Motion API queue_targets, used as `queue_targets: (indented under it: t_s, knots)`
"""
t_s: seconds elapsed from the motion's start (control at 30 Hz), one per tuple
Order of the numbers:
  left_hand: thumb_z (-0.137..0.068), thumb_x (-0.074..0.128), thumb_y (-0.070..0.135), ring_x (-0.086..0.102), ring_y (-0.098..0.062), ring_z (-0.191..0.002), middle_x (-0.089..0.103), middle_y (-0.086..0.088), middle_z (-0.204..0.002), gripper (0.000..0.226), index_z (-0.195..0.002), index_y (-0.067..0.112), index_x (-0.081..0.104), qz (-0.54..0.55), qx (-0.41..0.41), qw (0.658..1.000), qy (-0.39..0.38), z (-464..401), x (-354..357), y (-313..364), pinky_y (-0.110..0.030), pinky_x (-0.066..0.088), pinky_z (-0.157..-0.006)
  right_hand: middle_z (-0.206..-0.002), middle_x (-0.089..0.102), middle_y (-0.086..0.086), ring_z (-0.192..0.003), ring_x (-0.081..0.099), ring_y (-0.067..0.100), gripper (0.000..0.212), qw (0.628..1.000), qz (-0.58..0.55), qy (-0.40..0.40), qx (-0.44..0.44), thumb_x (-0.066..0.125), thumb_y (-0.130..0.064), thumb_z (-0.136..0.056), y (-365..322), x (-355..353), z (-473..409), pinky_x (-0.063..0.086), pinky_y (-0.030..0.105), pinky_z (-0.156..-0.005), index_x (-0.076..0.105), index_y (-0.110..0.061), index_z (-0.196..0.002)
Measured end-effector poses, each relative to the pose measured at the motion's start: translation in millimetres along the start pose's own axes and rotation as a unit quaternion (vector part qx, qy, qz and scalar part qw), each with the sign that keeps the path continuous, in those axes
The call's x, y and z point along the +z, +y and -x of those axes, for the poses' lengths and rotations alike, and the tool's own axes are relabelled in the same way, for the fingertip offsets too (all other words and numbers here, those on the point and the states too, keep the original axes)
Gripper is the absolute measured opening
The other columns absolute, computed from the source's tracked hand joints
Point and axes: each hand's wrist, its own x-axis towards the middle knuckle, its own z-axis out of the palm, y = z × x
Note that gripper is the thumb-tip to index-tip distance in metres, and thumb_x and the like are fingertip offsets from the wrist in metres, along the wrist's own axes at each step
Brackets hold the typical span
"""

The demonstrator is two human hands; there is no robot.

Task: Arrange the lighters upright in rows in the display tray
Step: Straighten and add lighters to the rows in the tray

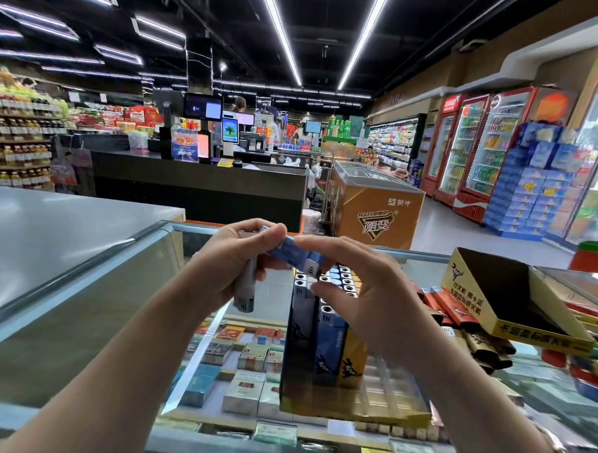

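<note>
- Head view shows both hands raised above the glass surface point(217, 329), directly over the display tray point(351, 405).
- My left hand point(234, 257) curls round a white lighter point(245, 287) that hangs metal head downward; its thumb and forefinger also pinch the far end of a blue lighter point(289, 253).
- My right hand point(353, 280) is partly open, fingertips closing on the head end of that blue lighter, which lies roughly level between the two hands.
- Upright lighters point(320, 330) already fill the far left part of the tray in rows; the near and right part looks unfilled.
- Loose lighters point(455, 310) lie in a heap to the right, beside a tilted yellow carton point(512, 324).
- Risk, in my judgement: the left hand carries two items at once, so the white lighter could slip during the handover and fall onto the glass or knock the standing rows.
- Risk: the right hand hovers close above the standing heads; a careless descent could tip a row like dominoes into the vacant part.
- Room: open glass lies left of the tray; the right side is crowded by the heap and carton. The surface's far edge sits just behind the hands.
</note>
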Motion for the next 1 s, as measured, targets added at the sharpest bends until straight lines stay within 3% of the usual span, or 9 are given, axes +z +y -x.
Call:
queue_targets:
  t_s: [0.1,0.3,0.43,0.6,0.7,0.77,0.87,1.0]
  knots:
    - [-0.069,0.062,0.035,0.053,-0.006,-0.043,0.06,-0.001,-0.062,0.027,-0.079,0.01,0.058,-0.017,-0.027,0.999,-0.028,-0.6,1.6,-2.3,-0.014,0.038,-0.039,-0.1,0.064,-0.009,-0.091,0.06,0.004,0.04,1.0,0.017,0.022,-0.009,0.074,-0.001,-0.075,-1.7,-0.1,-1.6,0.047,0.015,-0.083,0.067,-0.02,-0.11]
    - [-0.072,0.059,0.04,0.043,-0.006,-0.042,0.058,0.0,-0.061,0.04,-0.093,0.006,0.059,-0.034,-0.06,0.996,-0.057,-2.1,1.5,-5.6,-0.013,0.036,-0.039,-0.091,0.063,-0.007,-0.084,0.06,0.004,0.025,0.998,-0.034,0.059,-0.004,0.069,-0.015,-0.078,-2.4,-4.7,-3.9,0.051,0.018,-0.077,0.067,-0.022,-0.102]
    - [-0.07,0.063,0.041,0.042,-0.005,-0.041,0.054,0.002,-0.061,0.04,-0.094,0.009,0.059,-0.109,-0.054,0.992,-0.045,-2.9,3.2,-10.2,-0.016,0.036,-0.039,-0.08,0.067,-0.013,-0.074,0.063,0.003,0.015,0.983,-0.121,0.124,0.053,0.062,-0.027,-0.075,0.8,-14.4,-1.7,0.05,0.012,-0.067,0.066,-0.027,-0.09]
    - [-0.055,0.085,0.036,0.048,-0.007,-0.049,0.057,-0.001,-0.069,0.074,-0.12,0.028,0.05,-0.14,-0.099,0.978,-0.116,-2.2,-6.2,-13.3,-0.02,0.04,-0.043,-0.078,0.069,-0.016,-0.068,0.068,0.005,0.014,0.957,-0.202,0.19,0.081,0.063,-0.021,-0.075,7.8,-23.6,6.8,0.052,0.012,-0.062,0.065,-0.028,-0.088]
    - [-0.052,0.087,0.031,0.052,-0.009,-0.054,0.058,-0.005,-0.072,0.092,-0.13,0.038,0.038,-0.195,-0.136,0.959,-0.154,-2.2,-7.1,-17.4,-0.022,0.041,-0.045,-0.074,0.07,-0.015,-0.064,0.068,0.007,0.016,0.942,-0.221,0.234,0.092,0.064,-0.021,-0.074,8.2,-27.4,6.9,0.053,0.014,-0.058,0.065,-0.028,-0.089]
    - [-0.058,0.084,0.025,0.052,-0.008,-0.052,0.06,-0.004,-0.069,0.084,-0.127,0.04,0.037,-0.229,-0.149,0.949,-0.157,-2.9,-5.4,-20.6,-0.021,0.041,-0.045,-0.071,0.07,-0.012,-0.058,0.067,0.008,0.018,0.944,-0.227,0.223,0.092,0.066,-0.021,-0.073,6.6,-29.2,6.8,0.052,0.015,-0.055,0.065,-0.025,-0.09]
    - [-0.068,0.08,0.014,0.052,-0.008,-0.05,0.062,-0.003,-0.065,0.07,-0.113,0.046,0.037,-0.234,-0.156,0.946,-0.161,-4.3,-5.3,-23.2,-0.02,0.04,-0.043,-0.067,0.069,-0.004,-0.051,0.062,0.009,0.021,0.96,-0.229,0.142,0.078,0.068,-0.019,-0.072,2.0,-30.4,8.7,0.052,0.017,-0.053,0.064,-0.022,-0.092]
    - [-0.065,0.083,0.021,0.056,-0.019,-0.063,0.065,-0.009,-0.075,0.075,-0.12,0.042,0.036,-0.248,-0.153,0.942,-0.168,-6.4,-7.3,-25.4,-0.028,0.043,-0.053,-0.074,0.065,-0.001,-0.059,0.06,0.01,0.02,0.983,-0.177,0.015,0.053,0.069,-0.029,-0.072,-6.3,-25.6,12.0,0.054,0.022,-0.056,0.065,-0.024,-0.091]
